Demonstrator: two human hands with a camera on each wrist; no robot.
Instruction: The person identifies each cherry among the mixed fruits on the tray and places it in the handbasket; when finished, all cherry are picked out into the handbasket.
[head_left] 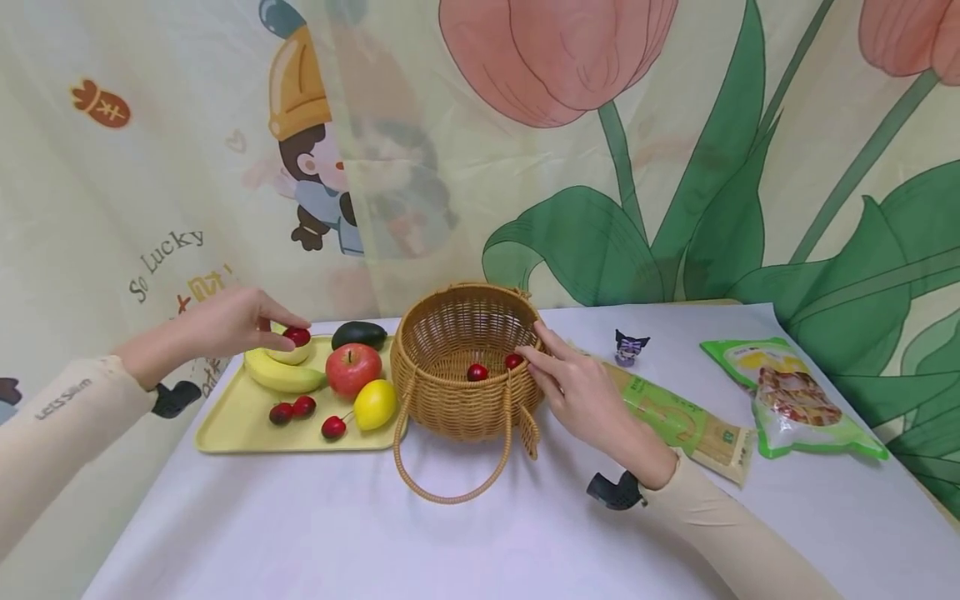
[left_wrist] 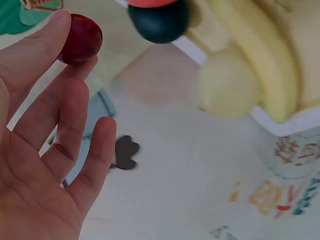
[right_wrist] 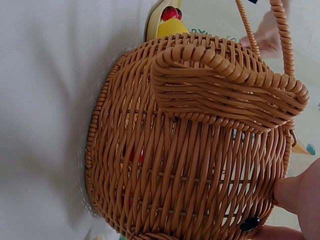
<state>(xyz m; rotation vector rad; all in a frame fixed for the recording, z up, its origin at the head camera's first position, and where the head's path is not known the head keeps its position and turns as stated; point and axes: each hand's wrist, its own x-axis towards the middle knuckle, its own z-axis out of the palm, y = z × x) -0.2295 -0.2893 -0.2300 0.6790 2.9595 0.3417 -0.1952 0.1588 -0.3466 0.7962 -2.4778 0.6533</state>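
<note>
My left hand pinches a dark red cherry between thumb and fingertips, above the back left of a yellow tray. Below it lie a pale round fruit and a banana; a red apple, a lemon, a dark green avocado and several cherries share the tray. At the right side of a wicker basket, my right hand holds the rim. Two cherries show inside the basket. Its handle hangs down in front.
Right of the basket, partly behind my right hand, lies a green and tan noodle packet. Farther right is a green plastic food bag. A small dark figurine stands toward the back. A printed curtain hangs behind the white table.
</note>
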